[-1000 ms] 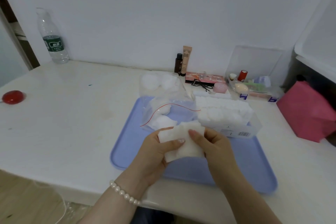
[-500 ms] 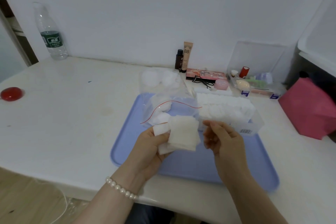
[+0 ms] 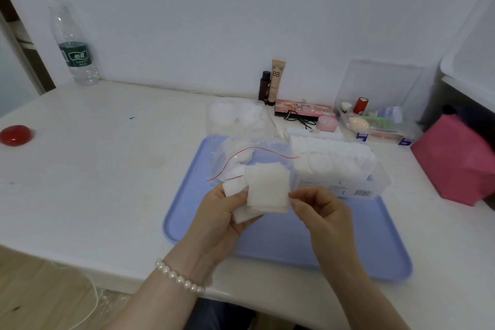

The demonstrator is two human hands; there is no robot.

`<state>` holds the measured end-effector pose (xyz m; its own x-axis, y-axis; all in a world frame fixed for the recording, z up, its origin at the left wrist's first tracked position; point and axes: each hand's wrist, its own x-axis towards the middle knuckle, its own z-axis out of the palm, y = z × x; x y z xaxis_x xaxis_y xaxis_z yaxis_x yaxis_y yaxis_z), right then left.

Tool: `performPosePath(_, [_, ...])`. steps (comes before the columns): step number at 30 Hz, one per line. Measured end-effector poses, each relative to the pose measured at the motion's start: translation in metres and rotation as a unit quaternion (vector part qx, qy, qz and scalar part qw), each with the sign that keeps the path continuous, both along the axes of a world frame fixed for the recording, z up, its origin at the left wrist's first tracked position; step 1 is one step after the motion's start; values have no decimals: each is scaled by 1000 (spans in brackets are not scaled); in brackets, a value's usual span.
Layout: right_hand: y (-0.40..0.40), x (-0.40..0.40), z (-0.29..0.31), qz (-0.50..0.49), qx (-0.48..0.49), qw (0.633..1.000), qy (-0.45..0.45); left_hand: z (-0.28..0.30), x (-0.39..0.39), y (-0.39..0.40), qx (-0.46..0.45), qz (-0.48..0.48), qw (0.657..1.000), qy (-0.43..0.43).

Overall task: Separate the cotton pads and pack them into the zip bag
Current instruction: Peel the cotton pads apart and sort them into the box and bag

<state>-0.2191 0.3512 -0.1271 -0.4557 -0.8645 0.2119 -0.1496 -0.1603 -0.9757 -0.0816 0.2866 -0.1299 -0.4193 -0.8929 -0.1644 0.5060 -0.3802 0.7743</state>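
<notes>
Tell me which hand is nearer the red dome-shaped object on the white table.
Left. The left hand, holding square white cotton pads, is nearer the red dome-shaped object at the table's far-left edge; the right hand sits farther right over the blue tray.

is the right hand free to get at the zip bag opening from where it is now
Probably yes: the right hand holds nothing, and the zip bag lies open on the tray just beyond the pads in the left hand.

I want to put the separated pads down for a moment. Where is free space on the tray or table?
Free: the near part of the blue tray, below the hands, and the white table between the tray, red object and water bottle. Crowded: the tray's far part, with zip bag and pad box, and the cosmetics behind.
</notes>
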Motion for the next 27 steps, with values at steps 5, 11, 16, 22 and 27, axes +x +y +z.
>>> performPosePath(5, [-2,1,2,7,6,1000,13,-1,1,-1,-2,10,1000,-14])
performPosePath(11, [-2,1,5,21,-3,1000,20,-2,3,-1,-16,14,999,-42])
performPosePath(16, [-6,-3,10,32,24,999,0,-1,3,-1,-16,12,998,-58])
performPosePath(22, [-19,-6,8,8,65,993,95,0,2,1,-17,-6,997,-72])
performPosePath(27, [-25,-7,18,39,88,995,27,2,4,2,-22,-33,998,-40])
